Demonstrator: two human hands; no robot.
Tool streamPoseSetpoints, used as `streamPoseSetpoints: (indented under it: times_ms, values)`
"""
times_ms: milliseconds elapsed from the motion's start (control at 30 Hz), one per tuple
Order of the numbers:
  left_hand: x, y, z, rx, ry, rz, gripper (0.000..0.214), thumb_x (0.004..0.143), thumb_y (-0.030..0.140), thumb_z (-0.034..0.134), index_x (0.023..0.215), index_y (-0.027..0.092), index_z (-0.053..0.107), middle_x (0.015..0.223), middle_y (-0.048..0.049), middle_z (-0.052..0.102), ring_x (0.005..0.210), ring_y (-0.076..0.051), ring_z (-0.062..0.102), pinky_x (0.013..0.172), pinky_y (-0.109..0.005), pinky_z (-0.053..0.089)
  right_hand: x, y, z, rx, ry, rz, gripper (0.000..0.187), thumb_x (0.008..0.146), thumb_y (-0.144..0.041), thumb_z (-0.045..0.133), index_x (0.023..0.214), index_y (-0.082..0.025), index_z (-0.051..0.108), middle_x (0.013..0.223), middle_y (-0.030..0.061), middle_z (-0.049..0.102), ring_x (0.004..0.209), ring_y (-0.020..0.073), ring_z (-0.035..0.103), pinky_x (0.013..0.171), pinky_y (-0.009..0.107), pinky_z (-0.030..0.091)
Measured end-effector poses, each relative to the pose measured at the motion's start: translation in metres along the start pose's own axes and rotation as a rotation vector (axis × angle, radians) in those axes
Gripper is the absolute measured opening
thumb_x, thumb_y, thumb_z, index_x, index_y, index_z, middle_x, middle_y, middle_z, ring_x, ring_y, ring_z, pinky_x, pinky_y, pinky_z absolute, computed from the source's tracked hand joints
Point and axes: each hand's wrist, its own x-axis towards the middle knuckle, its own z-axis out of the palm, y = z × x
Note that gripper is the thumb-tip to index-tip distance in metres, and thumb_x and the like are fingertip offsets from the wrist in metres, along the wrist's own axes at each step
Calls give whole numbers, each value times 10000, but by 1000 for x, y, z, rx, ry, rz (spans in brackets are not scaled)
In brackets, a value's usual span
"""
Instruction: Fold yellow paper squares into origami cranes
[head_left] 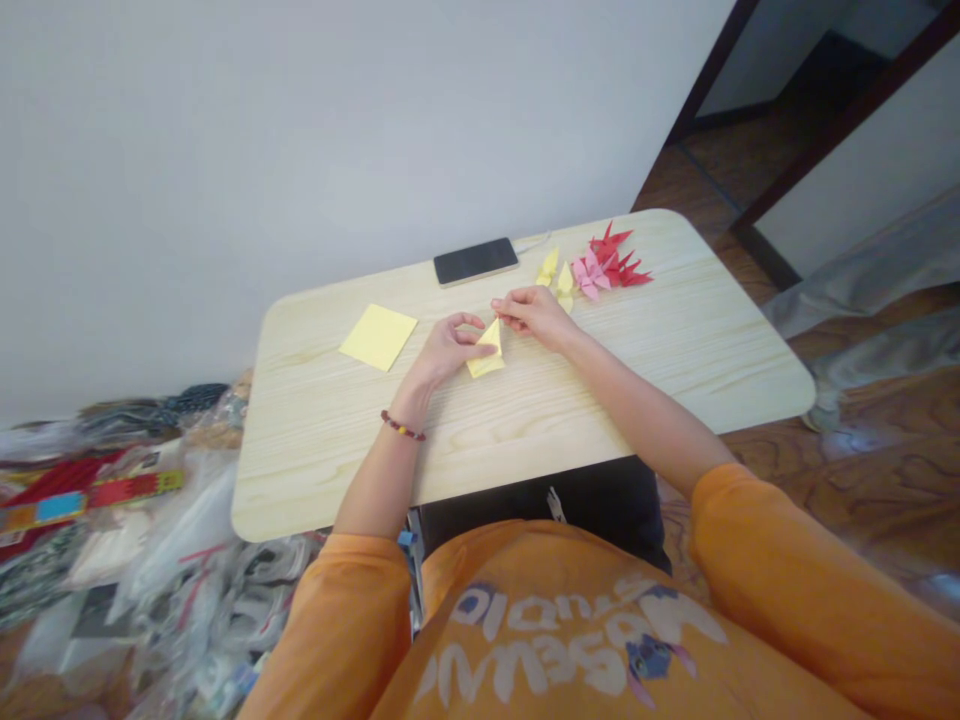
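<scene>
A partly folded piece of yellow origami paper (487, 362) is held above the middle of the table. My left hand (448, 348) grips its left side between thumb and fingers. At the upper tip of the paper, my right hand (531, 312) pinches with thumb and forefinger. A square yellow paper stack or sheet (379, 337) lies flat to the left of my left hand. Beyond my right hand sit two small yellow folded pieces (548, 268), a pink paper flower (592, 273) and several red folded paper flowers (619, 262).
A smartphone (476, 262) with a white cable lies near the table's back edge, by the wall. The light wooden table (315, 430) has rounded corners. Bagged goods and clothing (172, 530) pile up on the floor at left. Grey fabric (885, 270) hangs at right, near a doorway.
</scene>
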Motion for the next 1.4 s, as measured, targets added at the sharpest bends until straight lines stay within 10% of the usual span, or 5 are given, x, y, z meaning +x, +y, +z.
streamPoseSetpoints:
  times_ms: [733,1033,1400]
  values:
    - [3,-4,2,-44,103,36,476,475,247,836,807,187,500,560,38,633,484,-112,575,492,-206,398,-5,0,3,-156,-87,-68,387,680,-469,743,629,-132,559,474,-47,472,422,41,357,404,202,220]
    - [4,-2,3,-90,201,49,473,453,262,843,752,186,485,568,57,603,507,-92,560,511,-201,396,-1,9,3,-470,-25,-302,345,828,-381,570,577,-173,457,512,-44,415,530,81,359,508,235,240]
    - [6,-2,2,-182,208,57,463,458,257,857,724,183,485,622,28,648,568,-114,609,575,-227,452,-3,11,7,-312,-147,-293,171,828,-316,523,732,-205,436,561,-68,398,535,91,377,527,220,277]
